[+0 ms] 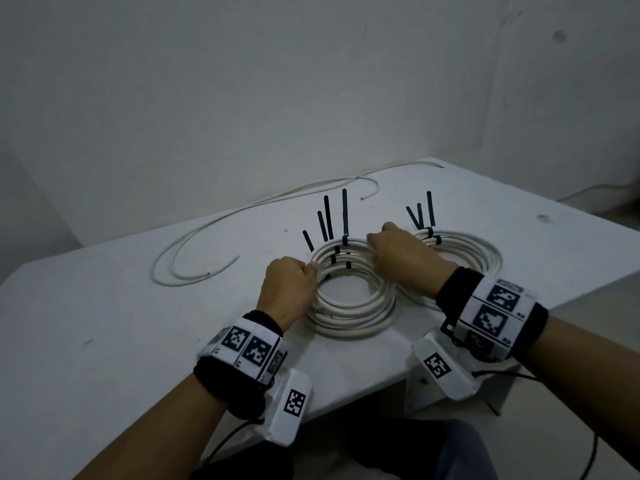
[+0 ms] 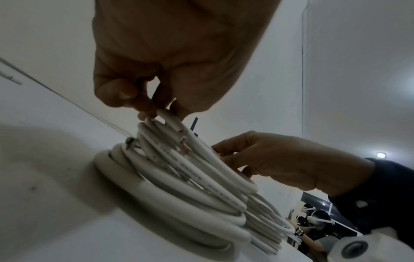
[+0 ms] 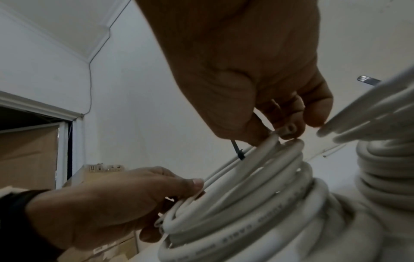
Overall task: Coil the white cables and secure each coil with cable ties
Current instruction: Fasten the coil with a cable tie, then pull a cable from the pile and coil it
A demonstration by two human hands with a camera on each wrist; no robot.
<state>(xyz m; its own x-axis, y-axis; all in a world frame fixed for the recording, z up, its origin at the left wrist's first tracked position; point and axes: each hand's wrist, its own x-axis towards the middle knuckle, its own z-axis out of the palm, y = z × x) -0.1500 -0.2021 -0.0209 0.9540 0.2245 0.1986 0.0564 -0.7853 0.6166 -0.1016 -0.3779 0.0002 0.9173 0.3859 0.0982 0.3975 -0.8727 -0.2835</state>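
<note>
A coil of white cable (image 1: 349,306) lies on the white table (image 1: 121,323) in front of me. Several black cable ties (image 1: 334,220) stick up from its far side. My left hand (image 1: 308,268) grips the coil's left side, fingers curled round the upper strands (image 2: 170,120). My right hand (image 1: 375,251) grips the coil's far right side, pinching the top strands (image 3: 268,141). A second tied coil (image 1: 478,258) lies just to the right, touching the first, with black ties (image 1: 424,213) standing on its far side. One tie (image 3: 238,152) shows below my right palm.
A loose white cable (image 1: 194,251) curves across the table's left and far side. The table's front edge (image 1: 346,400) runs just under my wrists. Bare walls stand behind. Cardboard boxes (image 3: 27,156) and a doorway show in the right wrist view.
</note>
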